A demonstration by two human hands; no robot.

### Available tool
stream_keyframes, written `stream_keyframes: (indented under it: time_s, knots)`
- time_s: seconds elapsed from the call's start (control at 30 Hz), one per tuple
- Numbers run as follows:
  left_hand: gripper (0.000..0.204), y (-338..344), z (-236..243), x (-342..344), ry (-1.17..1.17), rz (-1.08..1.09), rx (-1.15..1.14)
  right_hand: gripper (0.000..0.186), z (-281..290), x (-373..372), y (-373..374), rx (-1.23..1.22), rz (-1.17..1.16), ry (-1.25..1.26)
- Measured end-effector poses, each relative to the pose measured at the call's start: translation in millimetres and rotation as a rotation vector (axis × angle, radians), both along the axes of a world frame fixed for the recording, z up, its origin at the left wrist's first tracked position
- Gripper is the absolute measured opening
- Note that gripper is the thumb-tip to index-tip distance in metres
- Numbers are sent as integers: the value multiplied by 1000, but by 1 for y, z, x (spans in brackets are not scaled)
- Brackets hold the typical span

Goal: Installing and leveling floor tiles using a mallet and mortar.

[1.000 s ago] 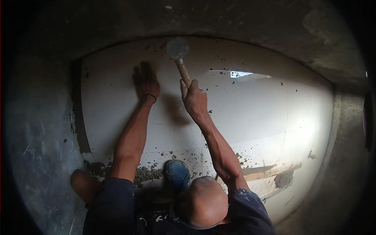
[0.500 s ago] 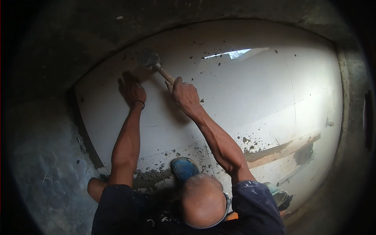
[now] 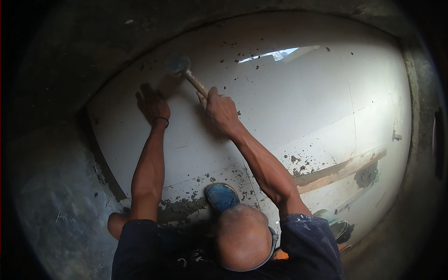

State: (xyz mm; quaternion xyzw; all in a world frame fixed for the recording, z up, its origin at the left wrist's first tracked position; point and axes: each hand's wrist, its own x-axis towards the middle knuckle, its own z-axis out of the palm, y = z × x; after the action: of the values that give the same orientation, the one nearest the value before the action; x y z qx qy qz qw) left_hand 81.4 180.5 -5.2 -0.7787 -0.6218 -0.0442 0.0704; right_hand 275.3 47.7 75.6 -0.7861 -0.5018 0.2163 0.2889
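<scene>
My left hand (image 3: 152, 105) lies flat, fingers spread, on a large white floor tile (image 3: 298, 107) near its far left corner. My right hand (image 3: 220, 110) is closed around the wooden handle of a mallet (image 3: 177, 66). The mallet's dark head is blurred and sits on or just above the tile, just beyond and to the right of my left hand. A dark band circles my left wrist. Both forearms reach forward from the lower edge.
Grey mortar crumbs (image 3: 186, 204) lie along the tile's near edge beside a blue shoe (image 3: 221, 196). A wooden plank (image 3: 343, 170) and a dark mortar lump (image 3: 367, 175) lie at the right. Bare grey screed (image 3: 56, 200) borders the tile on the left.
The view has tilted, so the tile now fills more of the frame. My hands and the mallet sit lower and further left in the picture, and the mallet head is blurred.
</scene>
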Motion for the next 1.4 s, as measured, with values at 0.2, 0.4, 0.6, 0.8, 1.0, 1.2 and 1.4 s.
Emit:
stream_keyframes:
  time_s: [0.2, 0.4, 0.6, 0.8, 1.0, 1.2, 1.4]
  knots:
    - [55, 5, 11, 5, 23, 19, -116, 43, 13, -11, -10, -24, 34, 14]
    - [55, -1, 13, 21, 51, -500, -112, 39, 33, -23, -113, -220, -116, 328]
    - [50, -13, 26, 83, -92, -943, -289, 38, 41, 23, -227, -310, -297, 284]
    - [47, -9, 34, 96, -102, -947, -301, 35, 29, 30, -213, -202, -407, 240]
    - [47, -16, 27, 89, -160, -981, -277, 35, 21, -23, -207, -166, -105, 21]
    - [46, -140, 30, 46, -220, -1233, -465, 33, 33, -56, -302, -236, -221, 231]
    - [45, -218, 28, 19, -265, -1346, -604, 32, 49, -33, -359, -237, -403, 182]
